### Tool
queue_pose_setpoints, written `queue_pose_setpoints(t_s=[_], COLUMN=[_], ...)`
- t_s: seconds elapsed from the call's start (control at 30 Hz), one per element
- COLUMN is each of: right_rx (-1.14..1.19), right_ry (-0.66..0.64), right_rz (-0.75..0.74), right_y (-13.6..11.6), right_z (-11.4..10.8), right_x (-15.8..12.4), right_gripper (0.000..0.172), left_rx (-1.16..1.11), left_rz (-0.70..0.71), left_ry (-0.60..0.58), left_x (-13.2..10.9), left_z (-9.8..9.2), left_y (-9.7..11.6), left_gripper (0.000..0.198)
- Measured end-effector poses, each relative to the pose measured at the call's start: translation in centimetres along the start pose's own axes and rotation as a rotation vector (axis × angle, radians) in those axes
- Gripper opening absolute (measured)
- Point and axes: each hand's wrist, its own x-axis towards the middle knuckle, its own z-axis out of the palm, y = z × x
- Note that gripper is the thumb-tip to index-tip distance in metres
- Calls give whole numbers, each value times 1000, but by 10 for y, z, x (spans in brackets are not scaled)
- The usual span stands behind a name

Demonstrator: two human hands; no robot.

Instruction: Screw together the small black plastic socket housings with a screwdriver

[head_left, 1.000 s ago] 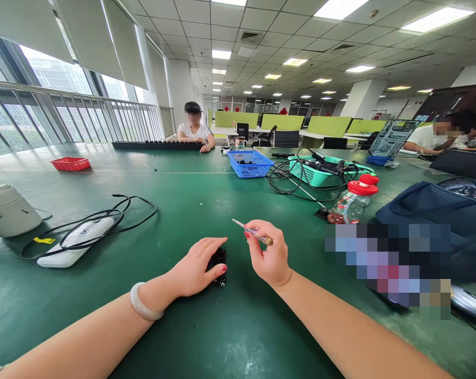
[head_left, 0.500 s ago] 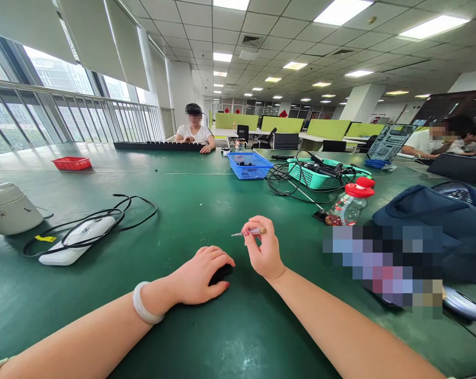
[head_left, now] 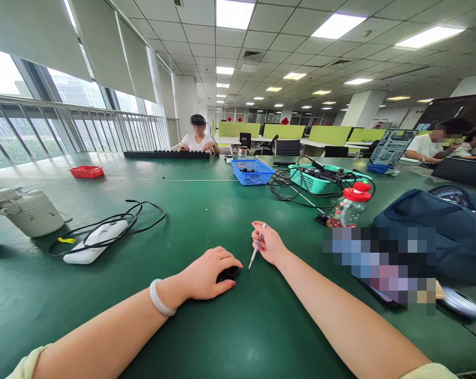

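Observation:
My left hand (head_left: 208, 273) lies curled over a small black part (head_left: 228, 273) on the green table (head_left: 206, 210), fingers closed on it. My right hand (head_left: 271, 245) pinches a slim screwdriver (head_left: 256, 248) by its handle. The metal tip points down and left, close to the black part but just apart from it. A pale bangle sits on my left wrist.
A white device (head_left: 93, 247) with a black cable lies at the left, a pale jug (head_left: 28, 210) beyond it. A red-capped bottle (head_left: 348, 206), a dark blue bag (head_left: 431, 221), a teal basket (head_left: 324, 176), a blue basket (head_left: 252, 171) and a red tray (head_left: 86, 171) stand around. Other people sit at the far side.
My right hand has turned the screwdriver from level to tip-down and brought it toward the black part. My left hand stays on the part. The view has tilted slightly.

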Motion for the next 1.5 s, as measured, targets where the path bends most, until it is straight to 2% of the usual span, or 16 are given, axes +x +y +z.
queue_pose_setpoints(t_s=[0.1,0.27,0.43,0.6,0.73,0.9,1.03,1.13,1.27,1.5], right_rx=[0,-5,7,17,20,22,18,10,-9,-30], right_ry=[-61,-78,-43,11,31,15,0,1,11,31], right_rz=[21,35,62,48,30,32,46,48,33,15], right_y=[1,-1,-4,-2,-1,-1,1,2,1,2], right_z=[-2,-1,1,4,6,4,1,0,3,5], right_x=[-1,1,1,-2,-2,0,2,1,-3,-5], right_gripper=[33,31,30,35,35,37,37,37,39,42], left_rx=[-7,37,127,188,221,277,371,446,519,502], left_rz=[0,-31,-129,-232,-310,-389,-593,-741,-836,-941], left_ry=[12,45,88,93,108,150,115,96,130,166], left_x=[1,1,-2,-19,-54,-125,-182,-212,-235,-244], left_z=[2,7,7,-5,-18,-41,-68,-84,-91,-93], left_y=[0,0,0,-6,-11,-26,-47,-64,-83,-96], left_gripper=[32,28,27,29,31,37,46,51,57,67])
